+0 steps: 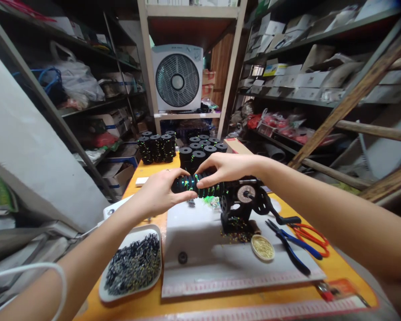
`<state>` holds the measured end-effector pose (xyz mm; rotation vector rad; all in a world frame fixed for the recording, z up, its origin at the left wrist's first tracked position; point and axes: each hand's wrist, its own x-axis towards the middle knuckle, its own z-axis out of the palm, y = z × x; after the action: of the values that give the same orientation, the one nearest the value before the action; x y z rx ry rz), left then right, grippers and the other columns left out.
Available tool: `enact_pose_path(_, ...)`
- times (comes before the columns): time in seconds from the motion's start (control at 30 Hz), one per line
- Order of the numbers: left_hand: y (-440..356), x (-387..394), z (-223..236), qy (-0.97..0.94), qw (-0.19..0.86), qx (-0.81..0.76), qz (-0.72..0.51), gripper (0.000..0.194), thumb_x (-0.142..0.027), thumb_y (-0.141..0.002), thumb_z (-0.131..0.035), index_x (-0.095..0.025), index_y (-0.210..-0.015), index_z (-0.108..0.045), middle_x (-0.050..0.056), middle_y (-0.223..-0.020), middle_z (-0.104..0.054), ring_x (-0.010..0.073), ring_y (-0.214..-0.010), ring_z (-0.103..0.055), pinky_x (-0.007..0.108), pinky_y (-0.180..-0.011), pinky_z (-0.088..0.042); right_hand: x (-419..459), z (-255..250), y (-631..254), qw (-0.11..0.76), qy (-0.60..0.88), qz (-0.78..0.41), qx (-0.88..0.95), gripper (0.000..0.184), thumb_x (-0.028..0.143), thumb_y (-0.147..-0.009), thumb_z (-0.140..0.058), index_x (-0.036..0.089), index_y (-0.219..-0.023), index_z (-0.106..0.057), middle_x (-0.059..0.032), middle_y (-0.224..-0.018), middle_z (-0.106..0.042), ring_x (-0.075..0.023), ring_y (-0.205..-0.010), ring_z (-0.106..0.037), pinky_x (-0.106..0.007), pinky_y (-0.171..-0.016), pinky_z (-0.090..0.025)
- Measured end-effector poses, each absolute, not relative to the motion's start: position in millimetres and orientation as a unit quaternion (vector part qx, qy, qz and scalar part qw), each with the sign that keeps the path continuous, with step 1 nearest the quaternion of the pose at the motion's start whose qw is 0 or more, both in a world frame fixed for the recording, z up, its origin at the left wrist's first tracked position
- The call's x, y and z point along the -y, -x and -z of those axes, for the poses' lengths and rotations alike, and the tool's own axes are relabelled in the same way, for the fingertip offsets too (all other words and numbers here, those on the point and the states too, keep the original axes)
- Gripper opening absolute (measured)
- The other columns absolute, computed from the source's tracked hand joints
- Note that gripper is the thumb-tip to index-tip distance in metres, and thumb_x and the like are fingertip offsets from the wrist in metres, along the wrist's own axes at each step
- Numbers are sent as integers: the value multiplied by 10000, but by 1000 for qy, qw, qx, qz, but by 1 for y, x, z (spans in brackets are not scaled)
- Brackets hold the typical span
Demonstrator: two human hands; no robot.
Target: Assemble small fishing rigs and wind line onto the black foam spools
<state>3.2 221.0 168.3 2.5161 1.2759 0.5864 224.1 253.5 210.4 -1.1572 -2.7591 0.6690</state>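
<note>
Black roll (191, 183) part-hidden by right hand (222, 169) (forearm (321, 196) cut off)

Spool (186, 183) left of the machine (246, 194), tray (103, 292) front-left, pliers (284, 235) front-right.

My bare left forearm (87, 254) slants up from the lower left, my bare right forearm (324, 200) in from the right. My left hand (158, 189) and right hand (222, 169) nearly meet, fingers curved in a grip, thumbs pointing inward, the right slightly higher.
</note>
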Motion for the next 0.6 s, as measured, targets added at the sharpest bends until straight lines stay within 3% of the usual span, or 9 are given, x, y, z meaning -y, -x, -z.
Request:
enact_pose_path(0.13, -4, -220, -171, -862, 130, -447, -200, 500, -601, -762, -581, -237, -1103, -609, 69, -1051, -684, 261, -881, -659, 327, -684, -491, -271, -210, -226, -7, 406, -294, 865, 539, 633, -785, -546, 204, -1065, -713, -37, -1076, -709, -235, -976, -626, -280, -754, -464)
enact_pose_path(0.3, -4, -220, -173, -861, 140, -449, -194, 484, -586, -768, -579, -236, -1101, -612, 68, -1042, -688, 243, -829, -667, 314, -660, -494, -271, -209, -228, -10, 417, -299, 858, 563, 610, -811, -530, 202, -1184, -642, -59, -1218, -645, -244, -1096, -583, -287, -857, -454)
enact_pose_path(0.47, -4, -220, -171, -862, 148, -445, -194, 484, -577, -765, -587, -231, -1101, -611, 64, -1017, -686, 242, -839, -662, 312, -662, -493, -252, -211, -225, 36, 366, -192, 910, 658, 602, -703, -666, 171, -1195, -593, -60, -1042, -689, -209, -869, -626, -272, -695, -467)
enact_pose_path(0.6, -4, -220, -171, -863, 149, -440, -200, 413, -541, -775, -591, -232, -1047, -625, 55, -971, -688, 243, -841, -659, 307, -647, -491, -248, -207, -223, 44, 362, -156, 918, 522, 555, -792, -592, 156, -1126, -633, -51, -952, -706, -188, -780, -631, -264, -637, -455)
